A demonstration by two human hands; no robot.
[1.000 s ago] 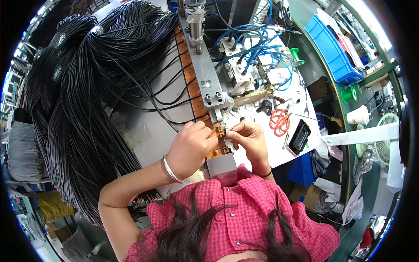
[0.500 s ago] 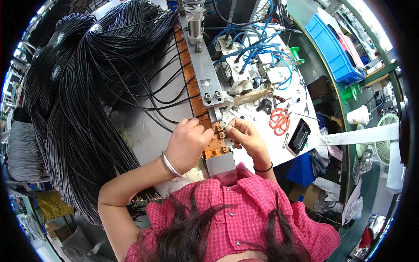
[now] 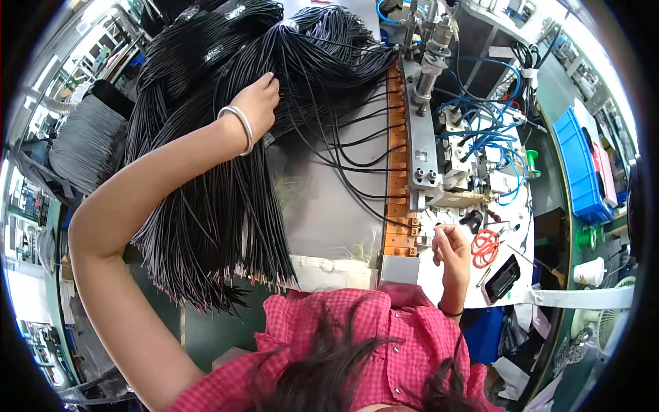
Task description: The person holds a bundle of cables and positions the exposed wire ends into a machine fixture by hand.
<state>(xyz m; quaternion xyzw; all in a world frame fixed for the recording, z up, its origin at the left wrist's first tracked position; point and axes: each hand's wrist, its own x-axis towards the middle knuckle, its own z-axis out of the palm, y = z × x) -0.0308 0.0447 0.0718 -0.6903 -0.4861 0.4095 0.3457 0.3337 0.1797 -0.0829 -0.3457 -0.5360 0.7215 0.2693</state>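
Observation:
My left hand is over the large bundle of black cables, its fingers curled among the strands; what they hold, if anything, is hidden. My right hand hovers just right of the near end of an orange slotted fixture strip, its fingers loosely bent and apart, with nothing visible in them. Several single black cables run from the bundle into the strip's slots, the nearest one ending by the small blocks close to my right hand. A grey metal bar lies along the strip's right side.
Pneumatic cylinders and blue air hoses stand at the far right. Beyond my right hand lie an orange-red coil and a black tray. A blue crate is farther right; a grey cable spool stands left.
My left hand has left the orange strip and moved far left to the cable bundle. My right hand has drawn slightly away from the strip. The whole view has shifted left.

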